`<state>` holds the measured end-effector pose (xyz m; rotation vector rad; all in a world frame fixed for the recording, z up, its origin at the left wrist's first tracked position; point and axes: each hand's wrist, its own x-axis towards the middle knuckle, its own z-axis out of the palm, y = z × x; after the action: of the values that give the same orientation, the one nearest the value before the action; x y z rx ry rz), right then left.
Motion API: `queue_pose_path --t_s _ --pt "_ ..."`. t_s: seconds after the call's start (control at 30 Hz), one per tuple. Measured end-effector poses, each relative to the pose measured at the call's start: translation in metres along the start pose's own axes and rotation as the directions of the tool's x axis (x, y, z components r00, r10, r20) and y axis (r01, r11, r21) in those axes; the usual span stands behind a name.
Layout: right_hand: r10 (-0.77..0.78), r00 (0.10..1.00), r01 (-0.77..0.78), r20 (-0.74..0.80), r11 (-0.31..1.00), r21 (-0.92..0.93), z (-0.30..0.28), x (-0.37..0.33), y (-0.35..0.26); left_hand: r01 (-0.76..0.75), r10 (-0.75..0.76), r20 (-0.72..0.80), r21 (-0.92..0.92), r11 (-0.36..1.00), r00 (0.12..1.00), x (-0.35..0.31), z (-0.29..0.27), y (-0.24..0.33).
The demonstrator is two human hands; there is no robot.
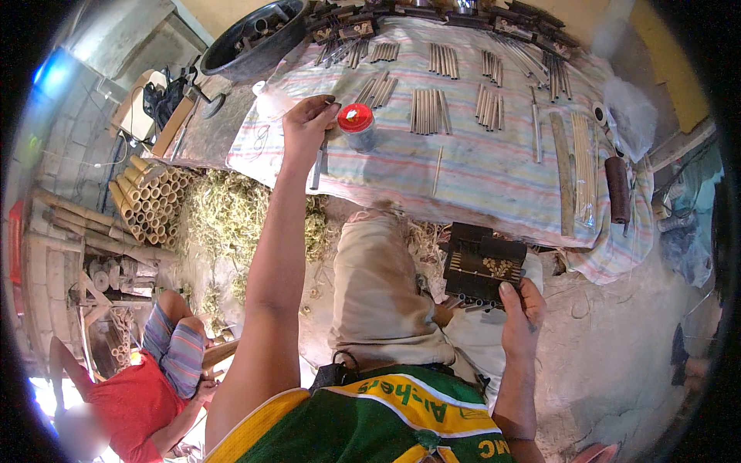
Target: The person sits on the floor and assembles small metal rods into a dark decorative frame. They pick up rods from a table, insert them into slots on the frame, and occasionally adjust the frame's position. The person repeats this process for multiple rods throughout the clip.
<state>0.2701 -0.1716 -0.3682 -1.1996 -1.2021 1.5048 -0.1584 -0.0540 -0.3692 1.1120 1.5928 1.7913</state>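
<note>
My right hand (pixel 525 312) grips a dark brown box-like piece (pixel 485 264) with a pale flower pattern and light stripes, held over my lap. Short tube ends show along its lower edge. My left hand (pixel 311 116) is stretched far forward over the table, its fingers pinched together; what they hold, if anything, is too small to make out. Just right of those fingers stands a jar with a red lid (pixel 356 118), a small white patch on top. A grey flat tool (pixel 316 170) lies below the left hand. A thin pale stick (pixel 438 171) rests near the table's front.
Bundles of thin tubes (pixel 429 112) lie in rows on the striped cloth (pixel 370 177). A black basin (pixel 253 46) stands at the back left. A brown thread spool (pixel 617 190) and bamboo strips (pixel 562 174) lie at right. Left are stacked bamboo (pixel 150 201) and a seated person in red (pixel 143 405).
</note>
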Motion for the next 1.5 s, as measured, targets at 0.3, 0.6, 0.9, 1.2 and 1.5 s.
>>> queue_pose_path --t_s 0.3,0.6,0.9,1.2,1.5 --pt "0.001 1.000 -0.001 0.003 1.000 0.024 0.001 -0.001 0.006 -0.010 0.010 0.007 -0.015 1.000 1.000 0.005 0.006 -0.011" --pt "0.005 1.000 -0.005 -0.003 1.000 -0.016 0.001 -0.001 0.008 -0.040 0.039 0.011 0.091 0.995 0.999 0.009 0.011 -0.010" --pt "-0.002 1.000 0.002 0.012 1.000 -0.027 0.000 -0.001 0.009 -0.122 0.120 0.021 0.246 0.961 0.992 0.007 0.012 -0.003" --pt "-0.012 0.999 0.014 0.034 0.999 -0.039 0.004 0.000 0.002 -0.097 0.094 0.026 0.242 0.965 0.995 0.006 0.009 -0.004" --pt "-0.011 1.000 0.012 0.013 0.999 -0.053 -0.001 0.008 0.007 -0.166 0.163 0.256 -0.013 0.986 0.953 -0.072 0.055 0.061"
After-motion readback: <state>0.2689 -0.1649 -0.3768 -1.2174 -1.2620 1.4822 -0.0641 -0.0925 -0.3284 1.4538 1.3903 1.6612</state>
